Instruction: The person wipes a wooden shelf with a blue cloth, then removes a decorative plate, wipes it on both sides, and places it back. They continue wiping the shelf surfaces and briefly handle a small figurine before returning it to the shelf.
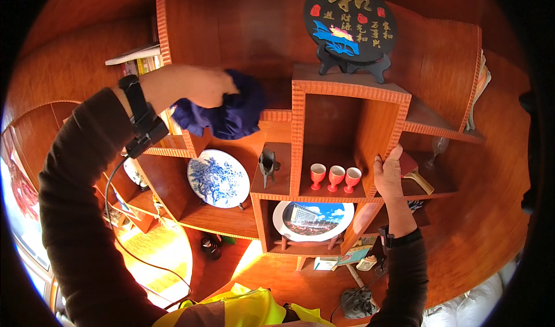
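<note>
Bunched under my left hand point(212, 87) is a dark blue cloth point(236, 110), in front of an upper shelf of the wooden display cabinet point(298, 136). My right hand point(389, 173) grips the upright edge of a cabinet compartment, thumb and fingers on either side of it. Inside that compartment stand three red goblets point(336, 178). Above it, a black round decorative plaque point(351, 23) with painted writing and a flower rests on a black stand. Below the cloth, a blue-and-white plate point(219, 178) stands upright on its shelf.
A dark metal vessel point(267, 164) stands left of the goblets; a picture plate point(313, 220) is below them. To the right are a table tennis paddle point(416, 174) and a wine glass point(438, 147). Books point(141, 64) fill the upper left shelf. A thin cable point(113, 236) hangs from my left wrist.
</note>
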`<state>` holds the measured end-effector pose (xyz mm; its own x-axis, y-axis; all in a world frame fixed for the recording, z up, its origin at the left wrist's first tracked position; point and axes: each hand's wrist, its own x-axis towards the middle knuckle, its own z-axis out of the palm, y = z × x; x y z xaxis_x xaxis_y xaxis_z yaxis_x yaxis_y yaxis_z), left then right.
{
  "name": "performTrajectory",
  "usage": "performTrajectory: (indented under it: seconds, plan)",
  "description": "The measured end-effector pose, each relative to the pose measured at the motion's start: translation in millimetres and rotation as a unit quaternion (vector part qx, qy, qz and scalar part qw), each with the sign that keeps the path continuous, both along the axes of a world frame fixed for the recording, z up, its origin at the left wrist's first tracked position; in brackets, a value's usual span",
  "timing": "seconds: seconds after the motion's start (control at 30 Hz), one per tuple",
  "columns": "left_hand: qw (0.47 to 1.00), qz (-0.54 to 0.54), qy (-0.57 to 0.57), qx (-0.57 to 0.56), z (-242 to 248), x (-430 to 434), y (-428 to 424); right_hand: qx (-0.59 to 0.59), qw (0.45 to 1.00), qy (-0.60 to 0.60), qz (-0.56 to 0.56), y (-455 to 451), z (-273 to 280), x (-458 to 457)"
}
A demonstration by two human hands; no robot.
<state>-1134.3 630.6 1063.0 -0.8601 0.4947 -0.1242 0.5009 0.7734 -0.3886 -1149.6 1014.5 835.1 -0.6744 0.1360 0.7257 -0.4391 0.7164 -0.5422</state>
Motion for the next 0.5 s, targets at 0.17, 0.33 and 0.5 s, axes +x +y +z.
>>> performTrajectory:
  seconds: [0.17, 0.33, 0.5]
  plan:
    - [0.991, 0.115, -0.012, -0.07, 8.7, -18.8, 3.3, -0.026, 0.999, -0.037, 0.001, 1.5, -0.2, -1.2]
    - [0.982, 0.185, 0.011, -0.04, 7.0, -54.3, 11.8, -0.002, 1.0, 0.006, 0.023, 2.7, -0.5, -0.6]
    - [0.974, 0.215, 0.04, -0.062, 2.3, -101.9, 13.4, 0.031, 0.999, 0.036, 0.017, 5.3, -2.0, -1.5]
